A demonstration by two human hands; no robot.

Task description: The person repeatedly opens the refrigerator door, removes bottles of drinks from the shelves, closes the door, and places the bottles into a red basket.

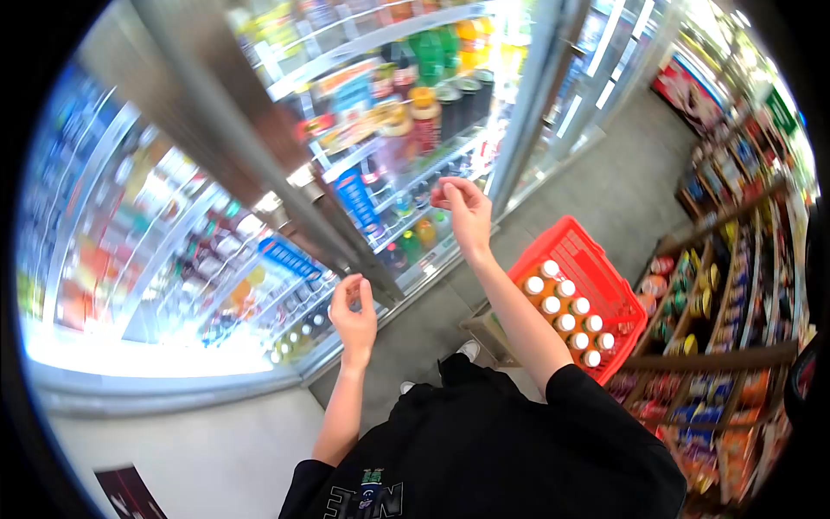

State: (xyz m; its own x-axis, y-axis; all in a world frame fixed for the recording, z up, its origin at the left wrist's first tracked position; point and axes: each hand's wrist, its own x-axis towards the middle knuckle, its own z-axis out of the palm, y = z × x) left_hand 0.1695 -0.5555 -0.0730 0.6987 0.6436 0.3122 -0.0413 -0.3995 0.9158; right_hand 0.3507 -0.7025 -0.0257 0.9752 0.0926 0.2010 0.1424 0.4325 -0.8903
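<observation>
Both hands are raised in front of tall glass-doored drink coolers. My left hand (353, 320) is near the metal door frame (316, 212) between two cooler sections, its fingers curled and nothing visible in them. My right hand (462, 212) is held up before the lower cooler shelves, fingers bent inward; whether it holds anything cannot be made out. Beyond it stand rows of bottles, one with an orange cap (424, 119). Beside my right forearm sits a red basket (635, 298) with several white-capped orange bottles (565, 323) standing in it.
Snack shelves (709, 359) with wooden edges run along the right. A cardboard box (491, 336) is on the floor by the basket. My white shoes (469, 349) show below. A red and white chest freezer (689, 93) stands at the back right.
</observation>
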